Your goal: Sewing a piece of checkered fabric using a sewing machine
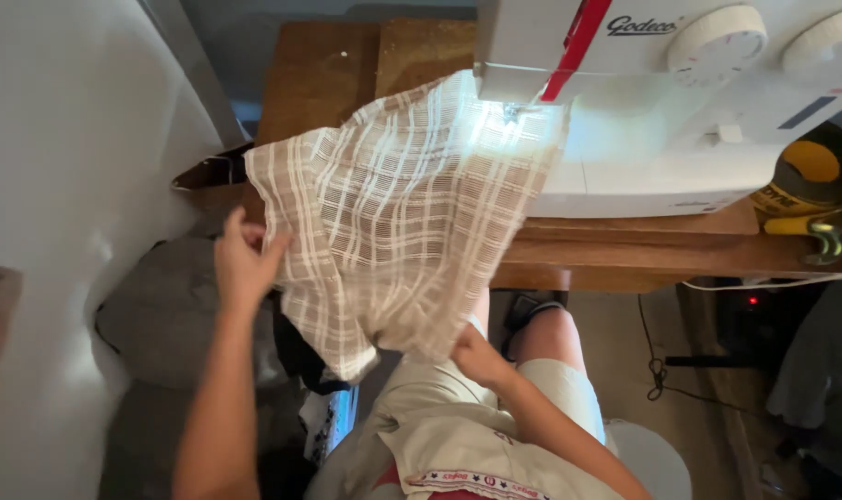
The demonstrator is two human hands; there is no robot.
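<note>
While the cloth (398,213) hangs off the table (624,250) edge, both hands grip it from below. Left hand (245,264): forearm rises straight up from the lower frame, wrist bent slightly inward, back of hand toward the camera. Fingers curl closed on the cloth's left edge, thumb side against the fabric; fingertips hidden behind the weave, so exact pinch cannot be told. Right hand (476,356): forearm comes in diagonally from the lower right, hand low above the lap. Fingers are closed on the cloth's bottom hem; most of them sit under the fabric, only knuckles and thumb base show.

Cloth: beige, open checked weave, spread between the two grips. Its far end, well beyond the fingers, lies on the bed of the sewing machine (671,102), under the needle (511,111), lit by the machine's lamp. Lower corner droops between the hands, just left of the right fingers. Yellow tape roll (810,176) sits right of the machine, well apart from both hands.
</note>
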